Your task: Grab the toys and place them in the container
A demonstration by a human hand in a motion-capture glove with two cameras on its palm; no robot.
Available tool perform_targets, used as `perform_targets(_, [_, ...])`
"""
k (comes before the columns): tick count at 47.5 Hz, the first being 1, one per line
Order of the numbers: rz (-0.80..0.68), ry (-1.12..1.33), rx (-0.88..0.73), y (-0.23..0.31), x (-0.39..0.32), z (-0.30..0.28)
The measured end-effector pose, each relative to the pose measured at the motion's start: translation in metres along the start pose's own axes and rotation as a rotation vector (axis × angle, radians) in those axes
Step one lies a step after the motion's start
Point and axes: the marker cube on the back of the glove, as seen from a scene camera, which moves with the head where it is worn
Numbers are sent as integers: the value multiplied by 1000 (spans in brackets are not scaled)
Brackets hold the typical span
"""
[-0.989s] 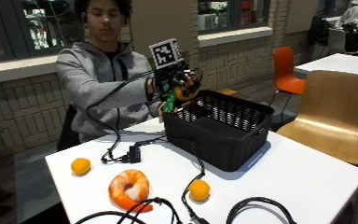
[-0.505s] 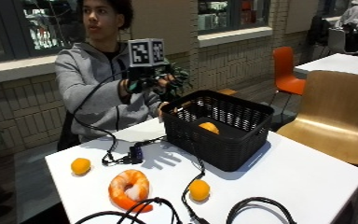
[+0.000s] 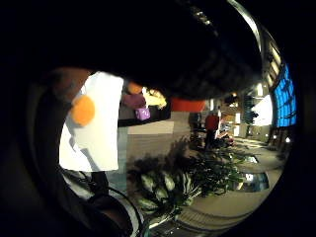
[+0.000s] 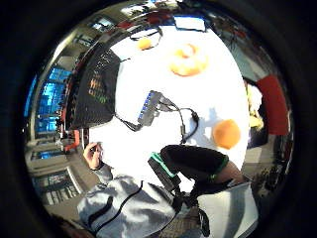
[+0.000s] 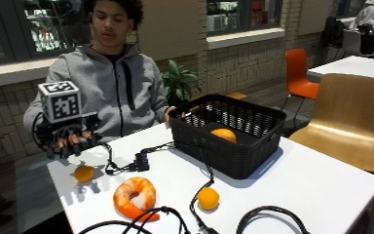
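Observation:
In the outside view my gloved right hand (image 5: 67, 140) hovers over the table's left end, fingers hanging down with nothing in them. An orange ball (image 5: 83, 173) lies just below and to the right of it; the palm views show the same ball (image 4: 226, 134) (image 3: 82, 109) on the white tabletop. An orange ring-shaped toy (image 5: 135, 195) (image 4: 188, 62) and a second orange ball (image 5: 208, 198) (image 4: 144, 43) lie nearer the front edge. The black mesh basket (image 5: 226, 156) (image 4: 96, 87) stands mid-table with an orange toy (image 5: 223, 135) inside.
Black cables (image 5: 174, 219) and a small hub (image 5: 141, 161) run across the white table (image 5: 304, 185) between the toys and the basket. The person's bare hand (image 5: 174, 114) rests at the basket's back left corner. A wooden chair (image 5: 349, 122) stands at the right.
My hand has left the basket, swung left and come down over the table's left end above the orange ball. An orange toy now lies in the basket.

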Motion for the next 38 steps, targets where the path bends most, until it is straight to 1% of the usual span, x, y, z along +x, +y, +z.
perform_targets(3, [34,-64,20,6,9,29])
perform_targets(7, [11,-120,-25,10,12,58])
perform_targets(14, [9,-68,-94,6,8,95])
perform_targets(25, [70,-109,-83,6,20,104])
perform_targets(31, [63,-115,9,4,19,103])
perform_targets(38, [59,-21,102,0,13,97])
